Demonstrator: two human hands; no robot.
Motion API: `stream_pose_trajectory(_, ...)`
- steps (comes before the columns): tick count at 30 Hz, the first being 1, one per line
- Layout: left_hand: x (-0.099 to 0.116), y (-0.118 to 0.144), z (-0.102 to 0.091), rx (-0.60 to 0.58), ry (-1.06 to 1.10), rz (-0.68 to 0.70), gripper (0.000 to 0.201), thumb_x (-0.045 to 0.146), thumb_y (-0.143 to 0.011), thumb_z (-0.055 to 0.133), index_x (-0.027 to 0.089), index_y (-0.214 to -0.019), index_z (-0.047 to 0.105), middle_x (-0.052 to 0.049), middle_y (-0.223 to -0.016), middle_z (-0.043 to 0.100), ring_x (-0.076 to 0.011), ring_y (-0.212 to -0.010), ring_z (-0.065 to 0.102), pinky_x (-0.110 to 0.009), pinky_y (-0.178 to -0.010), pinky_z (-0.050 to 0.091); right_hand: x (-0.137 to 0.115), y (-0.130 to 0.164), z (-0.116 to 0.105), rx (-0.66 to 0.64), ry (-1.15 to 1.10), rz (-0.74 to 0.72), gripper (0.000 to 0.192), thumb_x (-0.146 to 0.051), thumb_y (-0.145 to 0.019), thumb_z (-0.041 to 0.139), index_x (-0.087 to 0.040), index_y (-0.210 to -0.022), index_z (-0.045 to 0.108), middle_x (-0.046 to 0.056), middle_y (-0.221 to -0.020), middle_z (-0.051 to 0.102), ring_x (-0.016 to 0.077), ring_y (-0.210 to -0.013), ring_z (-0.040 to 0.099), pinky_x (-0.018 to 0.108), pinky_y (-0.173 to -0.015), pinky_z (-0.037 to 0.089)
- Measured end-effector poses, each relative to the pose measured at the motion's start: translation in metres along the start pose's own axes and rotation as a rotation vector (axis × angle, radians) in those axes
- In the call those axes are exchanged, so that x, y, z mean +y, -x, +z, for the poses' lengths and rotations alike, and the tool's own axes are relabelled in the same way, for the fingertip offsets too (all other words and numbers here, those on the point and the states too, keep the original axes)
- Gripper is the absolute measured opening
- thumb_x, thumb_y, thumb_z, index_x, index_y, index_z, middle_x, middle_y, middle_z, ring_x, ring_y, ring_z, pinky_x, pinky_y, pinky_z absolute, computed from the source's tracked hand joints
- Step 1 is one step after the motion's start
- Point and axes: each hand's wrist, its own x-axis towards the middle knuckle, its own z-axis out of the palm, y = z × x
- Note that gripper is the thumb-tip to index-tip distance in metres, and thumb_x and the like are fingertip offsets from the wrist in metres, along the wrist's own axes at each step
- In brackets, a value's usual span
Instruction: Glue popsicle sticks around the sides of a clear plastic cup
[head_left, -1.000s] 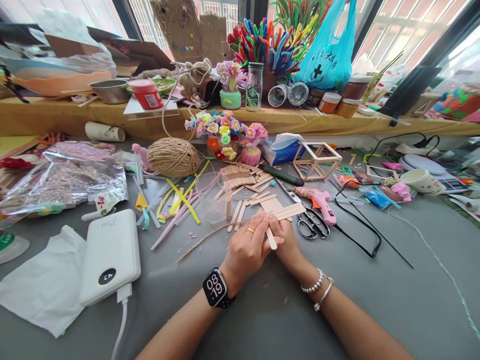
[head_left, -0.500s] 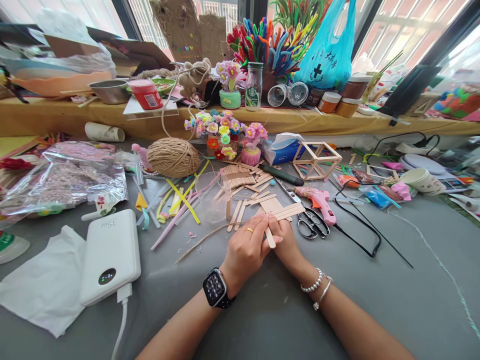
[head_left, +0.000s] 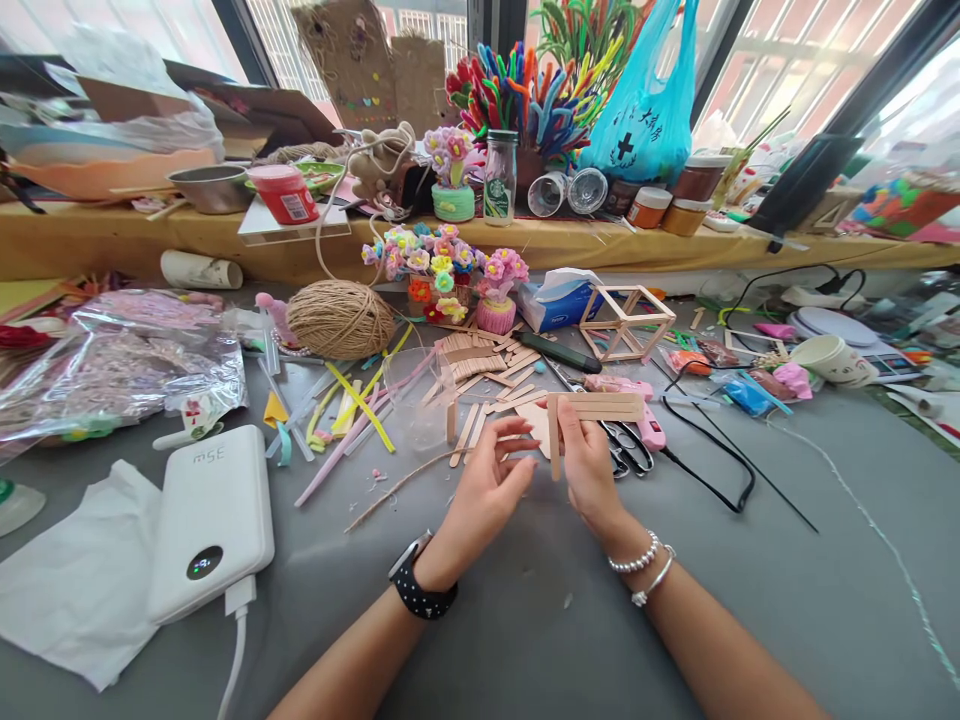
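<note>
Wooden sticks (head_left: 606,407), laid side by side, point across to the right from the right hand (head_left: 577,452), with an upright stick (head_left: 554,440) crossing their left end to make a corner. Together they appear to be held above the table (head_left: 510,640), in front of the glue gun (head_left: 651,430) and the scissors (head_left: 637,452). The right hand's fingers are clamped on this corner: the thumb presses on the near face, and the other fingers are mostly hidden behind. The left hand (head_left: 484,485) holds nothing; its fingers are apart and lightly curled, the tips just beside the upright stick without touching it.

Farther back, loose sticks (head_left: 469,435) lie near a clear cup (head_left: 420,400), and a cube frame (head_left: 628,325) of thin wood stands to the right, beyond the glue gun.

The step in hand seems to be setting or checking how the sticks meet at the corner. Whether glue already binds them cannot be told, since the thumb covers part of the joint. The next move probably calls for a steady right-hand pinch, so the angle does not slip, while the free left hand either squares up the upright stick or reaches for another piece.
</note>
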Motion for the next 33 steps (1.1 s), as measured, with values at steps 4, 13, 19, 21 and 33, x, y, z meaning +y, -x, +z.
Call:
stream_pose_trajectory(4,0.004,-0.001,0.003,-0.047,0.139,-0.257,0.024,0.036,-0.081,0.049,0.014,-0.089,0.053,-0.003,-0.078,0.057,-0.013,-0.073,0.056,-0.026,-0.067,0.047,0.001,0.004,0.004,-0.065,0.007,0.027,0.044,-0.051,-0.08,0.044,-0.015,-0.09,0.067,0.002,-0.064,0.058,0.0115,-0.058,0.049,0.023,-0.054,0.04)
stream_pose_trajectory(13,0.006,-0.001,0.003,-0.118,0.243,-0.336,0.028,0.043,-0.077,0.053,0.016,-0.074,0.052,0.001,-0.064,0.055,-0.0103,-0.059,0.051,-0.023,-0.06,0.042,-0.004,0.003,0.002,-0.124,0.046,0.045,0.034,-0.046,-0.078,0.046,-0.017,-0.078,0.064,-0.002,-0.056,0.05,0.0118,-0.053,0.046,0.024,-0.054,0.039)
stream_pose_trajectory(19,0.005,0.0,0.003,-0.093,0.298,-0.366,0.032,0.046,-0.081,0.046,0.015,-0.078,0.054,0.005,-0.052,0.045,-0.0071,-0.046,0.04,-0.02,-0.049,0.035,-0.004,0.002,0.0,-0.142,0.294,-0.213,0.027,-0.036,-0.085,0.038,-0.021,-0.063,0.045,-0.003,-0.06,0.047,0.013,-0.06,0.047,0.027,-0.067,0.039)
stream_pose_trajectory(21,0.002,0.0,0.004,-0.066,0.321,-0.367,0.034,0.048,-0.081,0.045,0.015,-0.071,0.05,0.007,-0.046,0.038,-0.0059,-0.042,0.032,-0.019,-0.044,0.029,-0.004,0.003,0.0,-0.178,0.355,-0.265,0.028,-0.035,-0.086,0.036,-0.022,-0.062,0.041,-0.003,-0.058,0.045,0.0135,-0.059,0.046,0.028,-0.067,0.038)
stream_pose_trajectory(33,-0.002,0.001,0.008,-0.079,0.534,-0.509,0.043,0.053,-0.077,0.049,0.017,-0.058,0.037,0.01,-0.043,0.029,-0.0007,-0.033,0.018,-0.015,-0.034,0.014,0.007,0.005,0.005,-0.16,0.423,-0.322,0.031,-0.037,-0.084,0.036,-0.023,-0.057,0.041,-0.001,-0.054,0.047,0.0154,-0.058,0.048,0.03,-0.069,0.041)
